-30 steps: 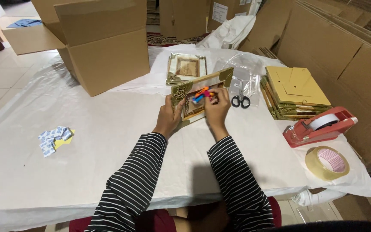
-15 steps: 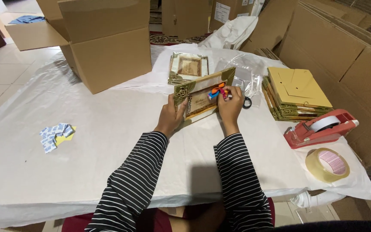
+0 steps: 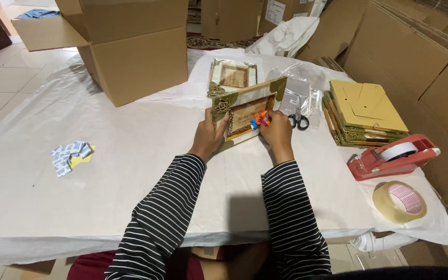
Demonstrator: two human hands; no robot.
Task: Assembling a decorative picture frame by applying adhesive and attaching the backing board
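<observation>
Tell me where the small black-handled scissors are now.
In the head view, the small black-handled scissors lie on the white table cover, just right of the right hand, by the clear plastic bags.

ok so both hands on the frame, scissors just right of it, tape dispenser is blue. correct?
One slip: the tape dispenser is red, not blue, as the head view shows. The rest holds: the left hand and right hand are on the frame, and the scissors lie just right of it.
</observation>
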